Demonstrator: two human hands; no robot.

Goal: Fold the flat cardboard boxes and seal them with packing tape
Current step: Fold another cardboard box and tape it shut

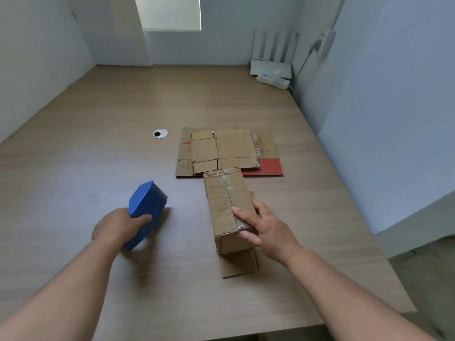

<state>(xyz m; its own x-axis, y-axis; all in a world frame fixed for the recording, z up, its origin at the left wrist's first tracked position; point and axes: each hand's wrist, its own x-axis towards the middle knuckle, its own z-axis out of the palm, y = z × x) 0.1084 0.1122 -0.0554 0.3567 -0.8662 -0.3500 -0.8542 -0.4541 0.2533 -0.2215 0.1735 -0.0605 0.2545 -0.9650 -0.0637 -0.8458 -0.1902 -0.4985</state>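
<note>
Pale-walled corner, wood-grain desk (98, 143) filling the view.

Left hand (118, 227): fingers wrapped tight round the near end of a blue tool (146, 210). It is block-shaped and tilted up and away from the knuckles. Probably the tape dispenser, but no tape shows on it. The image is slightly blurred here.

Well beyond those fingertips: a round cable grommet (160, 133) set in the desk.

Between the two hands: folded box (226, 207), long axis running away from the person, clear tape (229, 190) along its top seam. Its far end reaches the edge of the flat cardboard stack (221, 151) further out. I cannot tell whether it rests on the stack or only meets it.

Right hand (268, 230): grips the box's near right corner, one finger on top by the seam, thumb across the near edge, the rest down the right side. Below the thumb, a near-end flap (240, 263) hangs open, untaped.

Far past the right fingertips: white router (270, 67) and power strip (273, 80) in the corner.

Risks, as judged:
- The one-corner grip is light. Pressing the tool down could skid or twist the box, so the tape would go on crooked.
- The open flap may spring out or crease if the box is turned carelessly.
- If the far end sits on the stack, the box can rock under pressure.
- A shove forward would scatter the flat sheets.
</note>
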